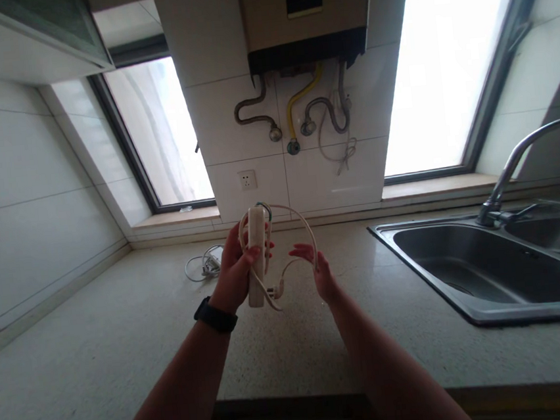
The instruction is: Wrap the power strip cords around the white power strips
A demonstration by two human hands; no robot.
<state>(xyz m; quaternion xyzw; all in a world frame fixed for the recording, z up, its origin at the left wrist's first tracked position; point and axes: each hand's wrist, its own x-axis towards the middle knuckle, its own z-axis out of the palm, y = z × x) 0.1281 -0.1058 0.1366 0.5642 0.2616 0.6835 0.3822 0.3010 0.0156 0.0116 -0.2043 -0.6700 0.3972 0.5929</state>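
A white power strip (pixel 258 252) stands nearly upright in my left hand (pixel 238 267), above the counter. My left fingers and thumb are wrapped round it, and part of its white cord (pixel 303 217) loops about that hand. The cord arcs over to my right hand (pixel 320 272), where it crosses beside the fingers. Those fingers reach leftward and appear to hold the cord loosely; their exact grip is partly hidden. A plug (pixel 275 293) hangs at the cord's end, close to the strip's lower part. A dark band is on my left wrist.
Behind my left hand, a coiled grey-white cable with a small adapter (pixel 212 261) lies on the speckled counter (pixel 149 341). A double steel sink (pixel 468 311) with a faucet (pixel 517 161) is at the right. A wall socket (pixel 247 180) sits below the water heater (pixel 305 16) and its pipes.
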